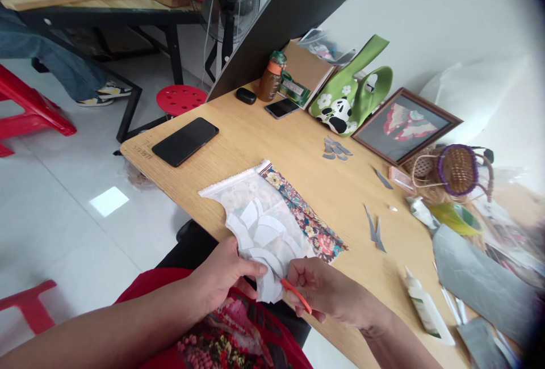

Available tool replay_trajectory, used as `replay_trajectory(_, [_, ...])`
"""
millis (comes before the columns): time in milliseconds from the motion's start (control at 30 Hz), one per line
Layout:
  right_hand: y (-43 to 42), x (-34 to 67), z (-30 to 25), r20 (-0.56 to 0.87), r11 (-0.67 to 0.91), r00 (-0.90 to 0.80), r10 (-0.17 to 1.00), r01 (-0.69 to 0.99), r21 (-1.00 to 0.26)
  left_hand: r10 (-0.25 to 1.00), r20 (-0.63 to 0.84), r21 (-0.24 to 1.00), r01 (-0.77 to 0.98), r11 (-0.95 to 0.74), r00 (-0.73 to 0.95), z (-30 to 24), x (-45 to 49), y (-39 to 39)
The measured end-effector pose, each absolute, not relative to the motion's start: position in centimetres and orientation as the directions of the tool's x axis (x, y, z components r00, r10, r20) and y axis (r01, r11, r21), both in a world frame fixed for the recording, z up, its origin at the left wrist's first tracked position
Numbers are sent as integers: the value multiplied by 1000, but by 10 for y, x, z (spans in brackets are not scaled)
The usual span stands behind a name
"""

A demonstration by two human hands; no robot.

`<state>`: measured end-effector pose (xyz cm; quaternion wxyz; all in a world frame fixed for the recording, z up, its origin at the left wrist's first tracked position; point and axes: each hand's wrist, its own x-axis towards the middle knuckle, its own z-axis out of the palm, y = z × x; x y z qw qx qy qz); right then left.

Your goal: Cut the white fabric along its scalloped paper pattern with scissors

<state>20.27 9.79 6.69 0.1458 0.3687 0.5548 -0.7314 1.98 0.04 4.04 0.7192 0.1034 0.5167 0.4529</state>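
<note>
A light wood worktop (255, 133) stands beside a white wall, with a black phone (186, 141) near its left edge and a white nozzle bottle (428, 307) on the right. The fabric (300, 207) lies across the near edge, pale side up, a floral strip along its right side and white curved pieces (270, 230) on the pale area. Its near end extends past the edge, between my two hands. My left hand (222, 273) grasps this end, thumb on top, other fingers partly hidden beneath. My right hand (317, 286) has its fingers closed around the orange handles of the scissors (297, 296); the partly hidden blades are at the fabric, just beside my left thumb.
</note>
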Motion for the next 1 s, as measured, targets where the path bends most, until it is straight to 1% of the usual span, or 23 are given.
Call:
replay_trajectory(300, [100,205,69,-714,-281,-670,206,658,-699,754,-656,615,-552,563,38,40,20,1])
replay_trajectory(500, [99,204,69,-717,-292,-666,204,658,-694,761,-629,587,-544,600,160,39,17,-7])
replay_trajectory(600, [99,204,68,-717,-303,-670,195,654,-693,749,-638,567,-549,614,178,40,18,-9])
replay_trajectory(1000, [103,203,71,-726,-272,-661,190,675,-686,742,-660,516,-647,561,116,36,25,-9])
